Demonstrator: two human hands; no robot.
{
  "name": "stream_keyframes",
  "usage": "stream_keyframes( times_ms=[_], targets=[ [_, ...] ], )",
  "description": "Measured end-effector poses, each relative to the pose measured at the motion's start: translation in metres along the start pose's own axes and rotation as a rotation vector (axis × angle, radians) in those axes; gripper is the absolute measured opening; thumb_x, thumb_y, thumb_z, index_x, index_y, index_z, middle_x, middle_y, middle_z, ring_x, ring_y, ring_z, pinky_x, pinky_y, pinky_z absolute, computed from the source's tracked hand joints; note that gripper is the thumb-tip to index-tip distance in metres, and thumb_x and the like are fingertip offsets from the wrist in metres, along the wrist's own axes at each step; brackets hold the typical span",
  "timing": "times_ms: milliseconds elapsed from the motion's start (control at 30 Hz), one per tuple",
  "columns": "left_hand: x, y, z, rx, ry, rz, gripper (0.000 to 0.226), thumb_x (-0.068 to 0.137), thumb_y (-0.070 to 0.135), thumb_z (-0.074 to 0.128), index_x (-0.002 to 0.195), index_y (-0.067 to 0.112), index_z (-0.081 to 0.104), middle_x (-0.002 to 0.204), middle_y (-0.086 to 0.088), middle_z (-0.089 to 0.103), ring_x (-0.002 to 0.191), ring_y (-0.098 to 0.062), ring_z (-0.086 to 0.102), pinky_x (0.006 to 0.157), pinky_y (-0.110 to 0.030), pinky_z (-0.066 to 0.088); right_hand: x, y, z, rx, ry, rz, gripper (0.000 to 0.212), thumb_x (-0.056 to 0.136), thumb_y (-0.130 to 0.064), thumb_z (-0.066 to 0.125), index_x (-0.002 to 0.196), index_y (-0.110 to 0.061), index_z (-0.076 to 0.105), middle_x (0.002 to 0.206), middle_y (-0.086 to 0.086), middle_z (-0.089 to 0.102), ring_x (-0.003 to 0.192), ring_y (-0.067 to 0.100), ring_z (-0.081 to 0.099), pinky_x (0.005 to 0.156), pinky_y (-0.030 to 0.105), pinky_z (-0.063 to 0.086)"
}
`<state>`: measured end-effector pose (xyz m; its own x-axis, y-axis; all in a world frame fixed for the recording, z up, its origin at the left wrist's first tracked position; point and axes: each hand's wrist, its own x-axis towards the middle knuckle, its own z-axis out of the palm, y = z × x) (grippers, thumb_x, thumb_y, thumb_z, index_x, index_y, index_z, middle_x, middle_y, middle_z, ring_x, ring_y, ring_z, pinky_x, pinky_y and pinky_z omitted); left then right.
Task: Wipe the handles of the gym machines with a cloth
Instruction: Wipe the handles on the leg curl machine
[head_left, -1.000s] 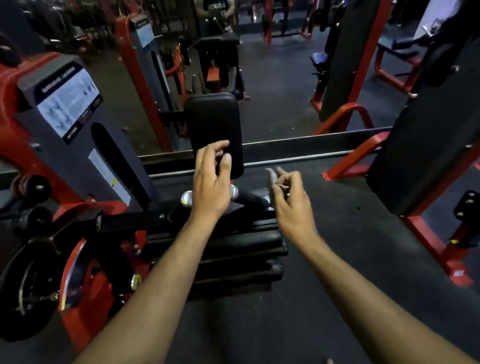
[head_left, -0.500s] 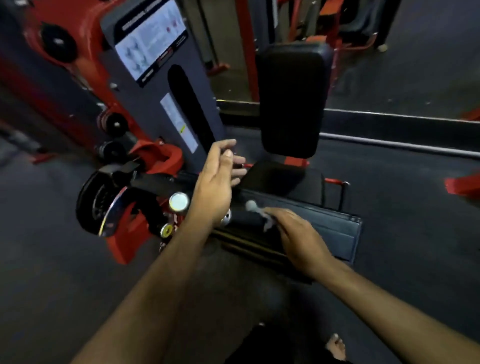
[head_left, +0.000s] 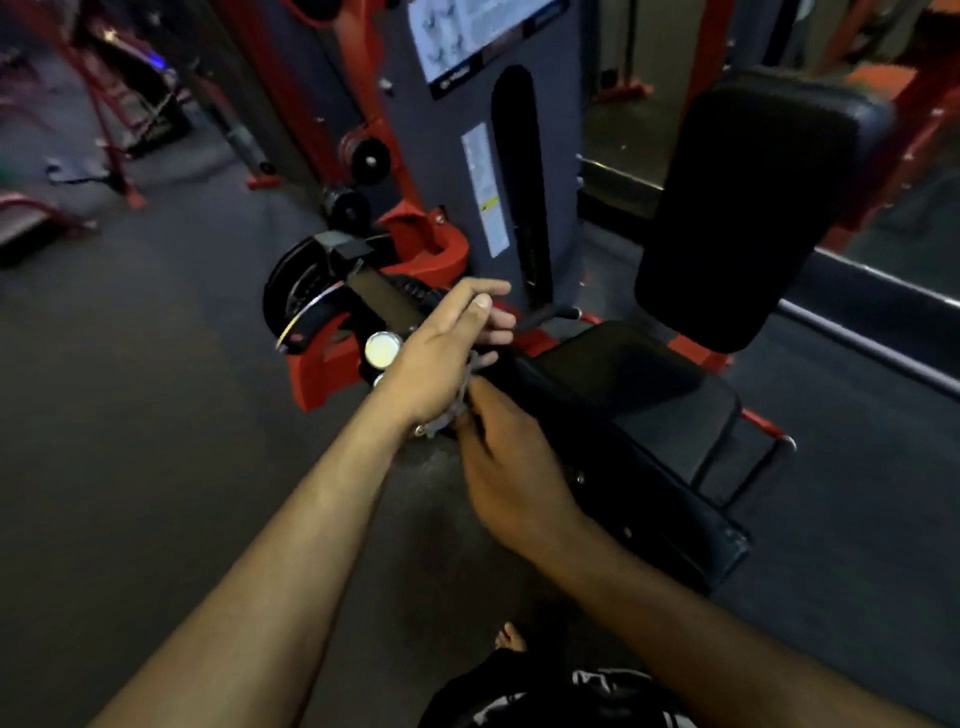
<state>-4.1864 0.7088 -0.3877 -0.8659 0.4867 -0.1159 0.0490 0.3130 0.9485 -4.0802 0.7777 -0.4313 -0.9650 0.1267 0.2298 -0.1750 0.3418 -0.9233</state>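
a: cloth (head_left: 457, 402) location?
b: it lay between both hands, over the seat's (head_left: 639, 384) front edge.
a: grip states?
b: left hand (head_left: 436, 358) fingers were loosely extended; right hand (head_left: 506, 467) pinched the cloth.

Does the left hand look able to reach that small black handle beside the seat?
Probably yes. The left hand hovers near the black handle, fingers extended toward it, with nothing visible between them. The right hand sits lower, out of the way.
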Motion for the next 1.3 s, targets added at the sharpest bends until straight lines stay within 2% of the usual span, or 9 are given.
stream_keyframes(
  times_ms=[167,267,333,433,567,767,967,1133,1300],
  targets=[
    [-0.025,0.006,0.011,-0.143,0.253,-0.098,0.038,0.113,0.034,0.029,0.136,0.017,0.054,0.125,-0.021,0.067,0.116,-0.028,0.069,0.105,-0.044,0.052,-0.012,0.064,-0.055,-0.146,-0.205,-0.353,0.042,0.093,-0.005,0.061,0.135,-0.003,0.060,0.142,0.013,0.057,0.135,0.009,0.045,0.115,0.025,0.035],
    [-0.034,0.006,0.016,-0.140,0.361,-0.130,0.040,0.113,0.037,0.030,0.138,0.018,0.054,0.126,-0.018,0.068,0.116,-0.026,0.070,0.105,-0.044,0.052,-0.021,0.092,-0.087,-0.210,-0.386,-0.347,0.038,0.098,-0.013,0.054,0.133,-0.002,0.062,0.137,0.007,0.061,0.127,0.009,0.052,0.111,0.015,0.034],
    [-0.031,0.007,0.019,-0.105,0.428,-0.136,0.035,0.113,0.036,0.031,0.132,0.023,0.057,0.122,-0.014,0.070,0.114,-0.026,0.070,0.104,-0.044,0.053,-0.019,0.099,-0.099,-0.254,-0.528,-0.182,0.024,0.101,-0.019,0.049,0.109,-0.006,0.067,0.111,0.011,0.070,0.103,0.018,0.064,0.093,0.025,0.049],
    [-0.027,0.006,0.026,-0.012,0.635,-0.164,0.027,0.113,0.027,0.034,0.120,0.022,0.060,0.102,-0.007,0.074,0.096,-0.023,0.071,0.087,-0.039,0.054,-0.005,0.095,-0.089,-0.128,-0.388,-0.078,0.021,0.094,-0.013,0.045,0.076,-0.009,0.052,0.070,0.000,0.058,0.063,0.011,0.055,0.060,0.031,0.039],
    [-0.031,0.006,0.039,0.272,0.926,-0.026,0.028,0.110,0.023,0.037,0.110,0.020,0.065,0.084,0.001,0.075,0.080,-0.017,0.074,0.079,-0.041,0.061,0.026,0.050,-0.055,0.064,-0.312,-0.084,0.023,0.093,-0.012,0.044,0.098,-0.011,0.067,0.086,0.005,0.070,0.081,0.026,0.065,0.070,0.042,0.050],
    [-0.034,0.008,0.040,0.244,0.963,0.037,0.029,0.111,0.019,0.035,0.114,0.019,0.064,0.089,-0.004,0.074,0.082,-0.018,0.074,0.078,-0.040,0.062,0.006,0.058,-0.061,0.063,-0.394,-0.404,0.051,0.096,0.005,0.046,0.148,0.001,0.044,0.152,0.014,0.047,0.142,0.020,0.044,0.117,0.029,0.036],
    [-0.032,0.007,0.040,0.186,0.968,0.031,0.032,0.112,0.016,0.032,0.113,0.022,0.063,0.091,-0.008,0.075,0.082,-0.022,0.075,0.071,-0.033,0.061,0.005,0.113,-0.100,0.003,-0.575,-0.251,0.048,0.099,-0.019,0.034,0.139,-0.005,0.057,0.134,0.007,0.063,0.122,0.016,0.061,0.104,0.013,0.042],
    [-0.033,0.006,0.039,0.257,0.986,0.028,0.035,0.111,0.017,0.031,0.110,0.027,0.064,0.088,-0.004,0.076,0.081,-0.022,0.075,0.077,-0.047,0.063,0.036,0.060,-0.059,0.104,-0.430,-0.062,0.038,0.098,-0.001,0.047,0.127,-0.012,0.069,0.120,0.005,0.072,0.113,0.015,0.065,0.092,0.018,0.045],
    [-0.034,0.005,0.038,0.288,0.983,0.042,0.031,0.110,0.023,0.033,0.118,0.022,0.063,0.092,0.000,0.075,0.086,-0.019,0.074,0.081,-0.051,0.061,0.041,0.028,-0.039,0.138,-0.384,-0.080,0.034,0.103,-0.012,0.046,0.133,-0.013,0.062,0.127,0.006,0.068,0.119,0.021,0.061,0.101,0.038,0.049]
  ],
)
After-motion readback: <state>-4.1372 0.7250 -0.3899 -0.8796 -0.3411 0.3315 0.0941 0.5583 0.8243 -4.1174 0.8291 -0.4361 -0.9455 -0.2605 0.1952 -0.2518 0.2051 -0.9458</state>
